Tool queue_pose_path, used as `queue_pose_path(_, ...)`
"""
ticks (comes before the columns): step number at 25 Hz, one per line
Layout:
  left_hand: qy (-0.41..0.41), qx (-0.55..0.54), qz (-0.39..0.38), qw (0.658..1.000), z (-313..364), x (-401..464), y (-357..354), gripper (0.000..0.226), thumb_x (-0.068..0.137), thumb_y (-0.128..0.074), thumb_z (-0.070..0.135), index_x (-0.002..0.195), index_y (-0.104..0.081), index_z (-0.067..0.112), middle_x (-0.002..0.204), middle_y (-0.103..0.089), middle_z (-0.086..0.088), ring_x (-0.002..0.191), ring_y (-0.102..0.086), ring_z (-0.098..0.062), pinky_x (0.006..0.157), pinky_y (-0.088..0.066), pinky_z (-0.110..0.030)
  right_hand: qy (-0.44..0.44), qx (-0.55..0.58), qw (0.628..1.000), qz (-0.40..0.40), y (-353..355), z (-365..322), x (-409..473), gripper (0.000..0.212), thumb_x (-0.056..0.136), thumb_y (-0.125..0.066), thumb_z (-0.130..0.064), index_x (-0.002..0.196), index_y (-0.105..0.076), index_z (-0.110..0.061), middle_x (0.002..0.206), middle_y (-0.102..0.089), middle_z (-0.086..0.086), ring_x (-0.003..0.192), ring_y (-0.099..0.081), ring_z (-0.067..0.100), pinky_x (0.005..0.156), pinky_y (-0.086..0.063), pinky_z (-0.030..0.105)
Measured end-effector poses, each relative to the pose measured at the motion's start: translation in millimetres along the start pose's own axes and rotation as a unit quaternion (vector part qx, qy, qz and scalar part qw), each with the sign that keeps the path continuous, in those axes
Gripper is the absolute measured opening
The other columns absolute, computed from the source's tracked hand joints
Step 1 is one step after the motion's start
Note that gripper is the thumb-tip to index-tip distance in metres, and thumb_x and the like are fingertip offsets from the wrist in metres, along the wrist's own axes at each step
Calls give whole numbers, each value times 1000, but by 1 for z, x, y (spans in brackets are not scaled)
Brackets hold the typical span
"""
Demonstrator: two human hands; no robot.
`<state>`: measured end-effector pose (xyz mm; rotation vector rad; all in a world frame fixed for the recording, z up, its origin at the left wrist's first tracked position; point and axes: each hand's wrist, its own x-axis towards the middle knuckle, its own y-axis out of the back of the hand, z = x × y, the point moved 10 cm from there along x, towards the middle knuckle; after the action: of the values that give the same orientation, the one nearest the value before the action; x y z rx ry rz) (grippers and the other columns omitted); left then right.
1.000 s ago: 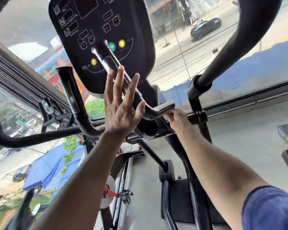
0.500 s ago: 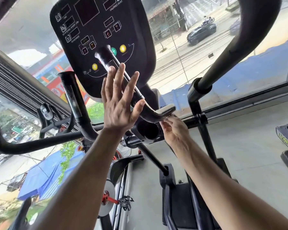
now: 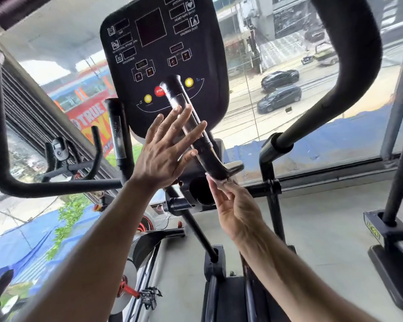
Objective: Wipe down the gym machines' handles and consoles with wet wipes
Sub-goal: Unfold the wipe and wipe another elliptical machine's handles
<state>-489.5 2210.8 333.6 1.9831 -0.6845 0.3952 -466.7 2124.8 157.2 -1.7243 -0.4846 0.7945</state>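
Black handle [image 3: 197, 133] slants up-left before console [image 3: 163, 56] — left hand [image 3: 165, 154] spread flat against its shaft; right hand [image 3: 233, 203] nearer lower bend, fingertips pinching small wipe [image 3: 221, 181] beneath it.

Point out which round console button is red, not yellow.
The STOP button, left of the handle the left hand touches; both other round buttons are yellow.

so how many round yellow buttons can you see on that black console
2. One round yellow button sits at the lower left of the black console, left of the red stop button. The other is right of the black handle, which may hide more.
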Motion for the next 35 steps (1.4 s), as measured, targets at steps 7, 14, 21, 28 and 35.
queue_pose_path(7,158,17,76,984,-64,-56,14,54,109,-44,32,162,-34,22,172,-18,-14,160,-13,-27,129,-9,-49,206,-285,934,-58,-33,-90,-25,13,92,-66,3,98,-65,-9,102,-72,11,95,-73,23,85,-63,40)
queue_pose_path(14,254,-10,144,956,-107,-73,9,56,111,-45,28,162,-30,10,170,-14,-22,159,-14,-34,130,-11,-41,500,-738,38,-452,-156,-16,-75,20,98,-60,1,109,-74,-8,115,-69,6,121,-60,23,119,-35,38)
queue_pose_path(21,260,-46,153,952,-108,-80,8,58,112,-43,27,164,-25,11,171,-15,-19,159,-16,-32,128,-22,-46,361,-790,-110,-483,-91,4,-56,29,99,-48,-1,93,-70,-21,89,-62,-6,95,-61,14,129,-12,43)
queue_pose_path(28,287,-29,141,947,-110,-84,2,60,110,-44,29,165,-23,18,173,-11,-15,159,-15,-31,127,-25,-46,277,-834,413,-237,-97,-112,12,22,90,-75,-6,92,-79,-27,92,-78,-11,88,-72,8,82,-57,34)
queue_pose_path(35,300,-22,134,944,-110,-86,4,60,111,-45,30,166,-22,21,173,-13,-13,159,-17,-29,126,-26,-44,6,-737,620,-270,-126,-56,88,13,84,-73,-5,96,-78,-8,94,-76,11,93,-67,28,88,-52,41)
